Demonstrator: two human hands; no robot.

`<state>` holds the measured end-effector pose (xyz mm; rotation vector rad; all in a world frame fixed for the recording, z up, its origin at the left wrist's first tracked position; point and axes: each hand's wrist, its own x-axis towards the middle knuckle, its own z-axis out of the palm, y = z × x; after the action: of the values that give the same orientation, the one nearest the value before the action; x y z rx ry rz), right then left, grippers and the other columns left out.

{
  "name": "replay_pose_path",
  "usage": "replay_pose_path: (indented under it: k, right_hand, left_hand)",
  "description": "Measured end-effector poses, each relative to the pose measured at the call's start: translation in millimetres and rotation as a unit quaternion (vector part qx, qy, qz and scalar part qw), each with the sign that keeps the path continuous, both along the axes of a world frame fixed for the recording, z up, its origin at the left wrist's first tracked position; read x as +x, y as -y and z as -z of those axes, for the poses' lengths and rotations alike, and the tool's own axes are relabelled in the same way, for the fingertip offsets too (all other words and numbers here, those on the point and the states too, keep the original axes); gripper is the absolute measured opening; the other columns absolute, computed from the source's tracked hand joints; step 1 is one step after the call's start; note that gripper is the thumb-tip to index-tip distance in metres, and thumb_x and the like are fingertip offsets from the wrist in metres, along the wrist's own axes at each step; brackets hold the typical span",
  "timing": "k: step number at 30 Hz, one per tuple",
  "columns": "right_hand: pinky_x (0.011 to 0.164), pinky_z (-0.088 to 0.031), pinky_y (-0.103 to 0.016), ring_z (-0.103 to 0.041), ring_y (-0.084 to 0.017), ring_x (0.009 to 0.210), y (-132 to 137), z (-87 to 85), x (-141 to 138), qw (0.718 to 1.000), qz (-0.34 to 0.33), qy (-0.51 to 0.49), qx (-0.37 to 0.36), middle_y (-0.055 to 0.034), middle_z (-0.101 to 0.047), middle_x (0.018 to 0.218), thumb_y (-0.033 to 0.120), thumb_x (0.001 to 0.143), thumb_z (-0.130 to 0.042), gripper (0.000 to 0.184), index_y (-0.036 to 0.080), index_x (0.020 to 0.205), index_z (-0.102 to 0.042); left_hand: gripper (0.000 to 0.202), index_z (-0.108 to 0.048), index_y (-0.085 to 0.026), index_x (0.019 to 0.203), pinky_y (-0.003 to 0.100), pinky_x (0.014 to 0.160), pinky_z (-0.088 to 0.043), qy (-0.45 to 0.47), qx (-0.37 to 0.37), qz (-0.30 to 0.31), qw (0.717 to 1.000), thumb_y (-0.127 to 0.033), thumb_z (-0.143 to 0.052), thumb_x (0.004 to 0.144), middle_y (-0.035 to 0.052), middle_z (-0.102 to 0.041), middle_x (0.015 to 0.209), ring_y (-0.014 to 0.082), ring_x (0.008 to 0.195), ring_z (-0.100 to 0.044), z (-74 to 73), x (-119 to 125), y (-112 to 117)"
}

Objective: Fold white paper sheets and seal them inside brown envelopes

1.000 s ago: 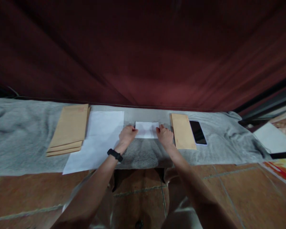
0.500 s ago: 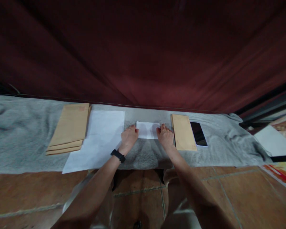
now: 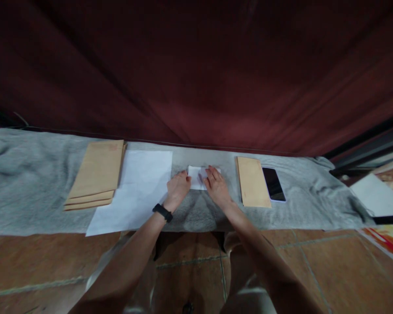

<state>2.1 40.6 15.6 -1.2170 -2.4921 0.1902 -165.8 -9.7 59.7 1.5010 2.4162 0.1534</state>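
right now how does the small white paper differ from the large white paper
The small paper looks far smaller than the large paper. The small paper is partly covered by the right hand; the large paper, by brown envelopes. Both are white, on grey cloth.

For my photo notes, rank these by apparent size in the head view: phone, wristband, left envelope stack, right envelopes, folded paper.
Largest to smallest:
1. Left envelope stack
2. Right envelopes
3. Folded paper and phone: unsure; right hand partly covers the paper
4. Wristband
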Motion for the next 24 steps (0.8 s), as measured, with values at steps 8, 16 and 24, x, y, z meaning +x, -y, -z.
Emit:
replay_pose_path:
  k: [8, 16, 24]
  right_hand:
    - [0.12, -0.032, -0.045, -0.037, -0.027, 0.148, 3, 12.7, -2, 0.999, -0.003, 0.043, 0.004, -0.0152, -0.042, 0.159, 0.037, 0.108, -0.035, 0.052, 0.01, 0.151, -0.045]
    - [0.122, -0.029, -0.047, -0.034, -0.027, 0.15, 6, 17.4, -2, 0.999, 0.002, 0.044, 0.019, -0.0144, -0.037, 0.161, 0.038, 0.108, -0.033, 0.054, 0.01, 0.154, -0.04]
    - [0.122, -0.027, -0.049, -0.034, -0.028, 0.15, 6, 20.7, -2, 0.998, 0.01, 0.052, 0.028, -0.0143, -0.035, 0.162, 0.039, 0.107, -0.035, 0.054, 0.013, 0.155, -0.039]
  left_hand:
    - [0.031, -0.066, -0.019, 0.117, 0.034, 0.084, -0.055, -0.011, 0.016, 0.002, 1.0, -0.033, -0.043, 0.1, 0.0122, -0.075, 0.106, 0.0262, 0.104, -0.072, 1.0, 1, 2]
    - [0.033, -0.066, -0.018, 0.118, 0.036, 0.084, -0.056, -0.029, 0.025, 0.002, 0.999, -0.032, -0.041, 0.1, 0.0133, -0.075, 0.104, 0.0269, 0.101, -0.072, 2.5, 4, 3]
    - [0.035, -0.063, -0.015, 0.122, 0.037, 0.083, -0.055, -0.052, 0.046, 0.017, 0.997, -0.029, -0.039, 0.101, 0.0154, -0.075, 0.101, 0.0288, 0.099, -0.073, 10.3, 7, 4]
